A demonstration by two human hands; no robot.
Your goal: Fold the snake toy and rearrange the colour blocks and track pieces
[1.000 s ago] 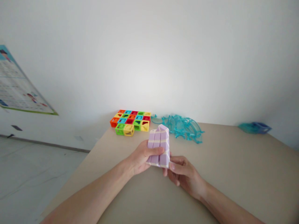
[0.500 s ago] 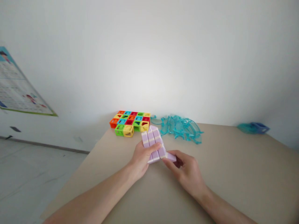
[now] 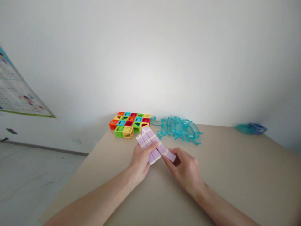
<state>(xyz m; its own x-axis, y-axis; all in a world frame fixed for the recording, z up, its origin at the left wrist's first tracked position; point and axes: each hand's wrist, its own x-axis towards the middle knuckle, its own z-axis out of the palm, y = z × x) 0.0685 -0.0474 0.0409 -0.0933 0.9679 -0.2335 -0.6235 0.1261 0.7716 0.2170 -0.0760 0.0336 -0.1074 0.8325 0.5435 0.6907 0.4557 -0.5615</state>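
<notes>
A lilac-and-white snake puzzle (image 3: 150, 138), folded into several parallel rows, is held tilted above the table in front of me. My left hand (image 3: 141, 158) is closed round its lower left side, the thumb lying across the rows. At the lower right, an end section sticks out past the folded rows, in line with the right-hand row. My right hand (image 3: 184, 166) pinches this section between thumb and fingers. The left fingers behind the puzzle are hidden.
Colourful hollow cubes (image 3: 128, 122) stand joined in a block at the back left of the table (image 3: 225, 175). Beside them lies a heap of clear teal plastic pieces (image 3: 180, 129). A blue-and-teal item (image 3: 255, 128) sits far right against the wall (image 3: 178, 62).
The puzzle has turned, its upper end leaning further left. Its end section, bent off at an angle before, now runs straight on from the right-hand row. Both hands keep their hold.
</notes>
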